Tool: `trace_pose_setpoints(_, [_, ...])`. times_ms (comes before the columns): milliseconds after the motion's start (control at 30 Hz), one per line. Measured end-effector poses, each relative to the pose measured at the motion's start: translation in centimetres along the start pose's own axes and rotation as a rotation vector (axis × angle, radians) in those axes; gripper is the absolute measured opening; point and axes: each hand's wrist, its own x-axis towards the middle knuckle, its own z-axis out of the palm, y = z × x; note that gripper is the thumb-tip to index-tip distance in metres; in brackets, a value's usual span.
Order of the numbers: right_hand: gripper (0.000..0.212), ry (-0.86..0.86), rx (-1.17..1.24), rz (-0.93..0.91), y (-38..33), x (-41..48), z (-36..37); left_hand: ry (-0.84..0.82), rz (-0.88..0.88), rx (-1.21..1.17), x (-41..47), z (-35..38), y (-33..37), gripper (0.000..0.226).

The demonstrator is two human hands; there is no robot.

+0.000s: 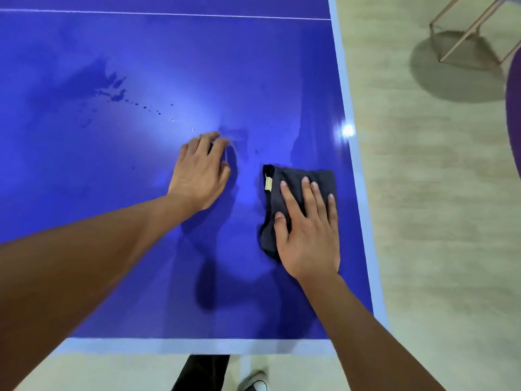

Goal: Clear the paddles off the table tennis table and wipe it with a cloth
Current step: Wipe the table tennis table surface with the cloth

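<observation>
The blue table tennis table (112, 193) fills most of the view. A dark grey folded cloth (290, 179) with a small beige tag lies near the table's right edge. My right hand (307, 232) presses flat on it, fingers straight and spread. My left hand (201, 170) rests on the bare surface to the left of the cloth, fingers loosely bent, fingertips touching the table, nothing visibly held. Wet streaks and droplets (112, 91) mark the table at the upper left. No paddle is in view.
The table's pale border runs along the near edge (197, 345) and the right edge (355, 165). A white line (169, 14) crosses the far part. Light wooden floor lies to the right, with thin chair legs (462, 32) at the top right. My shoe (253, 383) shows below.
</observation>
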Motion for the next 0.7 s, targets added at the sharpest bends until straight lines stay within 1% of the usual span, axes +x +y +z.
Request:
trace_pose_setpoints(200, [0.061, 0.001, -0.017, 0.007, 0.0, 11.1, 0.7, 0.039, 0.003, 0.012, 8.2, -0.3, -3.8, 0.051])
trace_pose_setpoints(333, [0.061, 0.014, -0.038, 0.036, 0.1, 19.7, 1.3, 0.045, -0.026, -0.005, 15.3, -0.2, -6.2, 0.054])
trace_pose_setpoints(400, [0.061, 0.025, -0.045, 0.048, 0.3, 24.1, 1.7, 0.047, -0.046, -0.019, 17.4, 0.1, -7.1, 0.053])
trace_pose_setpoints(567, [0.060, 0.032, -0.036, 0.085, 0.9, 34.5, 2.1, 0.064, -0.069, -0.081, 18.3, 1.6, -8.0, 0.052])
trace_pose_setpoints(700, [0.059, 0.018, -0.026, 0.123, 1.2, 42.7, 2.3, 0.049, -0.079, -0.083, 18.3, 1.9, -8.0, 0.052])
